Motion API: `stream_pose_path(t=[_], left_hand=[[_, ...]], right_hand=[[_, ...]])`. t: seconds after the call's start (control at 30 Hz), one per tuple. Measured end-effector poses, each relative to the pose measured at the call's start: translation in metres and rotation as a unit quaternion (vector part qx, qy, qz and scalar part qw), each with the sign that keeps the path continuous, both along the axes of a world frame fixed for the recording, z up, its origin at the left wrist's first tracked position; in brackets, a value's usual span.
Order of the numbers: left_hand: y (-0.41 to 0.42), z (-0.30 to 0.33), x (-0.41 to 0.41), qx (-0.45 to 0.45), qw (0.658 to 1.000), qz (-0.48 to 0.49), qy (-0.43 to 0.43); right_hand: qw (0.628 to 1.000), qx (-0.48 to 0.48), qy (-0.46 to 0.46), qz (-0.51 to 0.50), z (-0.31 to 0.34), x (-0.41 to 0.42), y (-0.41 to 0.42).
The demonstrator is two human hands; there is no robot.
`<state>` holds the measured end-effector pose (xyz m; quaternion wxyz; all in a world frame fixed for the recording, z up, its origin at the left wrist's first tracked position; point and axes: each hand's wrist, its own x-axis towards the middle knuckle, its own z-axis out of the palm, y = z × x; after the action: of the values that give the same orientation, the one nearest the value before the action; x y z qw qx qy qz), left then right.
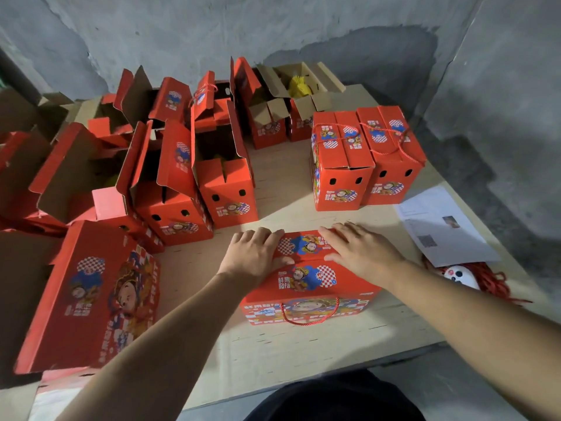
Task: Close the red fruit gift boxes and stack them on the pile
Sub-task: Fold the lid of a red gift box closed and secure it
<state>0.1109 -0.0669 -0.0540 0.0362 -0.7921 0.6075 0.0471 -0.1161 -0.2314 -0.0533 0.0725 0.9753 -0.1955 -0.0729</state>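
1. Two flat hands on one red gift box (306,278) near the front edge of the tabletop (291,347), roughly at its middle.
2. Left hand (256,256) spread over the box's left top end, fingers straight, thumb at the seam between the two lid flaps; pressing down, gripping nothing.
3. Right hand (361,252) spread over the right top end, fingers likewise straight and flat on the lid, nothing pinched.
4. Long axis of that box running left to right, parallel to the front edge; printed side panel facing the front edge, with a red rope handle (309,314) hanging down it.
5. Far side and both ends of the box hidden under hands and forearms; flaps apparently shut, though the seam is partly covered.
6. Two closed boxes (367,159) side by side toward the back right corner, end panels with paired holes facing the front, rope handles draped on top.
7. Several open boxes (194,165) with flaps up across the back left, contents dark and hard to make out; leftmost ones cut off by the frame.
8. One yellow object (299,86) in a far open box, too blurred to identify.
9. One box lying on its side (91,299) at the front left corner, lower edge partly cut off.
10. Some paper sheets (443,226) at the right edge, over a bundle of red cord (491,281).
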Motion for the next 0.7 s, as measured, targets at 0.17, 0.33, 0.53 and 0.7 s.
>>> stream_pose_path(t=[0.17, 0.33, 0.53, 0.7], left_hand=[[0.003, -0.016, -0.001, -0.012, 1.000, -0.002, 0.009], [0.000, -0.024, -0.007, -0.049, 0.999, 0.022, -0.001], [0.040, -0.027, -0.025, -0.242, 0.921, 0.245, 0.182], [0.052, -0.024, -0.039, -0.263, 0.628, 0.392, 0.619]], right_hand=[[0.981, 0.165, -0.023, -0.102, -0.011, -0.004, -0.007], [0.968, 0.210, -0.023, -0.134, -0.013, 0.001, -0.006], [0.912, 0.244, -0.288, -0.161, -0.018, -0.013, 0.016], [0.878, 0.345, -0.260, -0.208, -0.015, -0.021, 0.015]])
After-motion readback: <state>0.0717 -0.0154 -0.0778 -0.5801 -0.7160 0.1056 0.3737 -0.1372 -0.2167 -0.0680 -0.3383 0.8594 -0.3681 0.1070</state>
